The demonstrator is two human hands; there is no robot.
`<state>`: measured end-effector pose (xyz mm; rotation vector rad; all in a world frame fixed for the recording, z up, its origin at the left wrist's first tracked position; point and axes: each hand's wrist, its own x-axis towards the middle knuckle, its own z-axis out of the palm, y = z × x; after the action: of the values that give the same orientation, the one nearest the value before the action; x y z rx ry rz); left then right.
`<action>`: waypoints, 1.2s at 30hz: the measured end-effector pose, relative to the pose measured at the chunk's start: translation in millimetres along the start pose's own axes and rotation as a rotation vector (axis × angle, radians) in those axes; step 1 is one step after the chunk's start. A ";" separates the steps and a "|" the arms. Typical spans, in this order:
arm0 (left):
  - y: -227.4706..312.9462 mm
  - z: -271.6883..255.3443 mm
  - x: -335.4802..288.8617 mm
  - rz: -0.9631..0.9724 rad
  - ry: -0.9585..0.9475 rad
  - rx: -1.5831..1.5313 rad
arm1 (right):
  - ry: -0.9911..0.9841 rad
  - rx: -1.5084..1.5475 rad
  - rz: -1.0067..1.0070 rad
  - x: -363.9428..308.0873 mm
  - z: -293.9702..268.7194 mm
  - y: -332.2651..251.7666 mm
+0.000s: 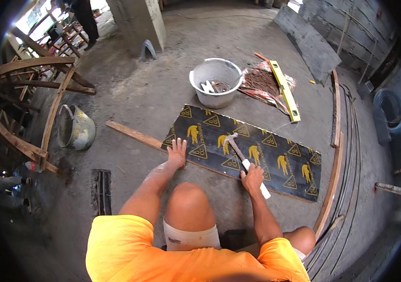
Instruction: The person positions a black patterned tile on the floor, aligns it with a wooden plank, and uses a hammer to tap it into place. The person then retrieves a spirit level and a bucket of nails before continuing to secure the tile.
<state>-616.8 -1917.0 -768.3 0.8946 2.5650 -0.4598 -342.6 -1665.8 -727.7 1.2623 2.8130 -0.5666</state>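
A black plywood panel [210, 155] with yellow printed marks lies on the concrete floor before me. My left hand [177, 152] rests flat with fingers spread on the panel's left near edge, where a long strip of wood [134, 135] runs out to the left. My right hand [253, 178] is wrapped round the white handle of a claw hammer [239, 149]. The hammer's metal head points away from me, over the middle of the panel. Whether the head touches the panel I cannot tell.
Beyond the panel stand a grey tub [215, 99] with small items and a yellow spirit level [285, 91] on a sack of brown material [260, 82]. A bucket [76, 129] and wooden frames [52, 113] are left. Long rods [350, 155] and timber [334, 183] lie right.
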 end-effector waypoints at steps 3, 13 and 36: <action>0.3 -6.6 -5.9 -0.035 0.040 -0.073 | -0.004 0.029 0.004 1.2 -2.9 -6.8; 4.4 -35.4 -21.8 -0.031 -0.112 -0.027 | -0.003 0.020 -0.021 0.7 -2.6 -12.1; 4.3 -27.7 -11.2 -0.028 -0.132 0.000 | -0.061 0.066 -0.045 3.3 -4.9 -10.3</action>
<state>-612.7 -1907.9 -739.8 0.8018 2.4599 -0.5096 -351.6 -1668.1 -720.3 1.1731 2.8014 -0.6927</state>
